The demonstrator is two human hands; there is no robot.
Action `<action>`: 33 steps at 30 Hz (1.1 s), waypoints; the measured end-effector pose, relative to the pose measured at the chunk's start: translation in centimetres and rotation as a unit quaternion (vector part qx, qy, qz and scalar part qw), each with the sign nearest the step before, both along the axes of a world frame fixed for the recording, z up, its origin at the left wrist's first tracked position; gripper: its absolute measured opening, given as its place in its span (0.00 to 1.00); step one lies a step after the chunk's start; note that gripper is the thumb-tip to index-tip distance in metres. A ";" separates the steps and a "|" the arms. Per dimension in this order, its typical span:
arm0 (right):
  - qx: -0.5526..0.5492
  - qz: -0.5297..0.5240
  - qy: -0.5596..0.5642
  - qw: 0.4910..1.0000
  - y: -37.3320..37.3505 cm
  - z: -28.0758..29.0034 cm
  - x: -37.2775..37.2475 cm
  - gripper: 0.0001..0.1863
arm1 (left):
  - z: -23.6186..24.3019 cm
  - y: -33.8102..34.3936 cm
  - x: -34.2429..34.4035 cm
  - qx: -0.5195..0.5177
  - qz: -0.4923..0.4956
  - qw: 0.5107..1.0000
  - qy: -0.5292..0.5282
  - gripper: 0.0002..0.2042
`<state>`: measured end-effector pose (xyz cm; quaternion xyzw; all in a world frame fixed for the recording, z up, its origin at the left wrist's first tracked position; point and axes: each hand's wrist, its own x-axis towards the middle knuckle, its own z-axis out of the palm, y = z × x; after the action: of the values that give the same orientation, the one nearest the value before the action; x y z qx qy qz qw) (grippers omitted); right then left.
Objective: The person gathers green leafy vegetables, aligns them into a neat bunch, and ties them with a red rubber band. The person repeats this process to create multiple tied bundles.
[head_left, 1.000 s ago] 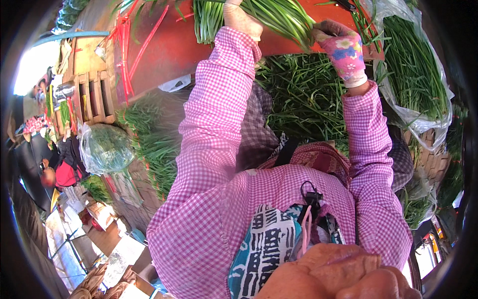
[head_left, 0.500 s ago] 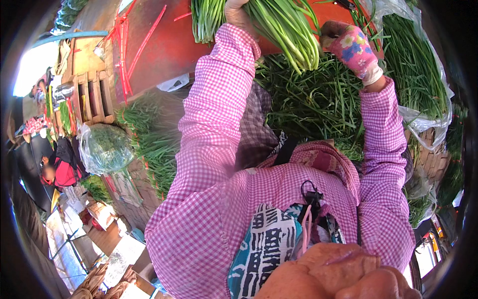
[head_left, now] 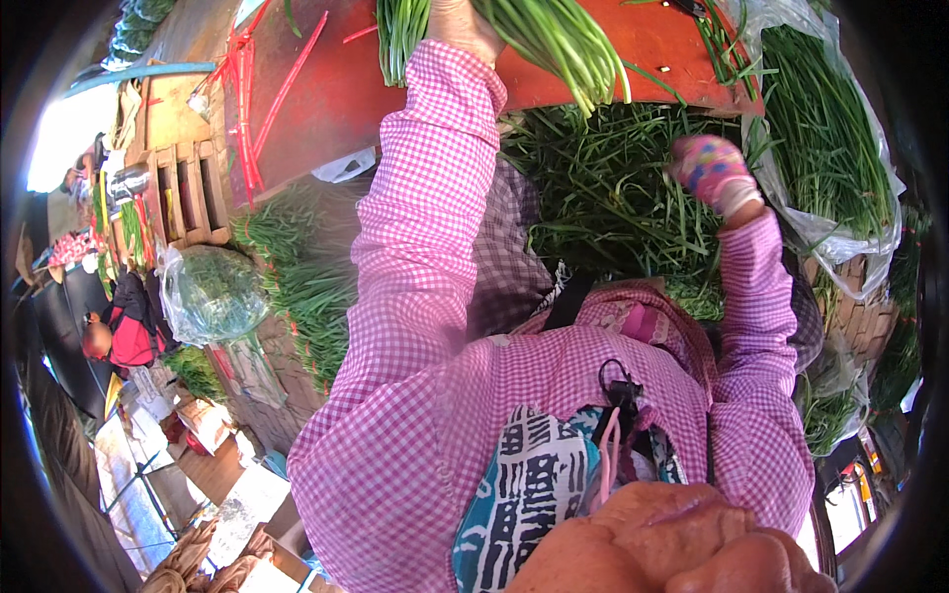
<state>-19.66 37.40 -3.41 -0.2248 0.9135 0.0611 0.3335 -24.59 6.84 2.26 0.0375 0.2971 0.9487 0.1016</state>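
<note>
At the top edge of the view, my left hand is on a bunch of garlic chives, its fingers partly cut off by the frame. The pale stalk ends hang over the near edge of a red tabletop. More chives lie just left of the wrist. My right hand, in a pink floral glove, is over a heap of loose green leaves below the table. Motion blurs its fingers, and I see nothing clear in them.
Red strips hang at the table's left side. A plastic-wrapped mass of long chives stands at the right. On the left are more greens, a bagged green bundle and a wooden pallet. A person is at the far left.
My right hand has come down from beside the stalk ends to over the leaf heap. My left hand and the bunch have shifted slightly up and left.
</note>
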 end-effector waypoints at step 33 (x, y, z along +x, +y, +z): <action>-0.644 0.057 0.172 0.743 -17.3 7.5 -15.6 0.25 | 3.9 -5.6 -0.7 -0.095 -0.159 0.968 -0.170 0.14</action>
<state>-35.27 20.11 4.06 -0.4238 0.7625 -0.4854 -0.0580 -25.25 1.20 6.21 -0.0870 0.3541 0.8803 0.3034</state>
